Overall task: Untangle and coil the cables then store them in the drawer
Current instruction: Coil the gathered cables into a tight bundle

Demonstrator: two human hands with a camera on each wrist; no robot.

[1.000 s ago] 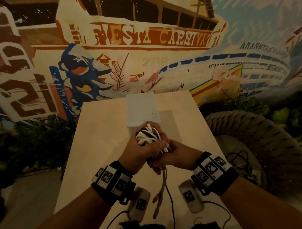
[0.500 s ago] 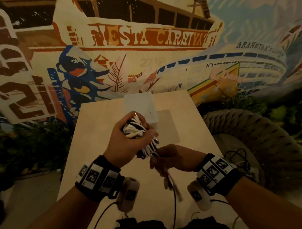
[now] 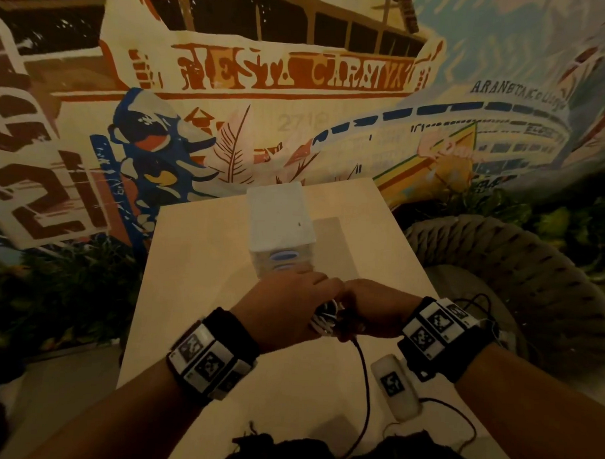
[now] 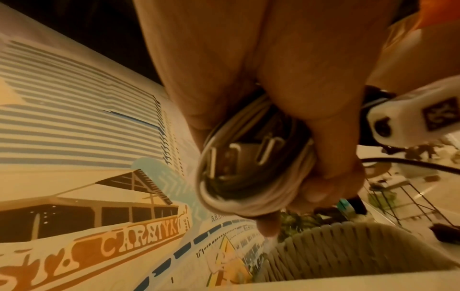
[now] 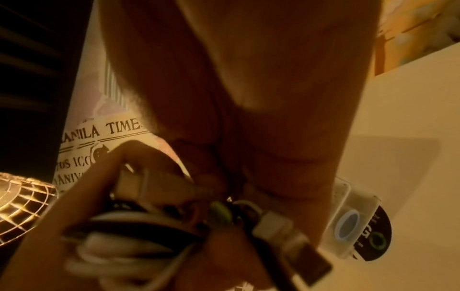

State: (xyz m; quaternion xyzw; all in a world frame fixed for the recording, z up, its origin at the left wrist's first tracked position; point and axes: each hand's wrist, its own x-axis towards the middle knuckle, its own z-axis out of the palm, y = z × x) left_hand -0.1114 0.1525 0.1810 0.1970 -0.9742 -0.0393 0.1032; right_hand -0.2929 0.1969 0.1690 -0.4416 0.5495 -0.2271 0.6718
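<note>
A coil of white and black cables (image 3: 325, 320) is gripped in my left hand (image 3: 302, 299), knuckles up, just above the pale wooden table (image 3: 197, 260). The left wrist view shows white loops (image 4: 248, 204) wrapped round metal USB plugs (image 4: 225, 157) inside the fist. My right hand (image 3: 361, 308) presses against the coil from the right, fingers curled on its plug ends (image 5: 286, 234). A black cable (image 3: 366, 379) trails from the hands down towards my lap. The white drawer unit (image 3: 281, 218) stands just behind the hands, its drawers with blue handles (image 3: 286, 255) closed.
A woven rope chair (image 3: 519, 267) stands close to the table's right edge, with dark cables (image 3: 476, 305) on its seat. A painted mural wall runs behind the table. Plants fill the floor on the left. A wire fan guard (image 5: 22, 204) shows in the right wrist view.
Both hands have dropped towards the table in front of the drawer unit. The left hand turned palm down over the coil. The brown ends that hung below are gathered up; only the black cable dangles.
</note>
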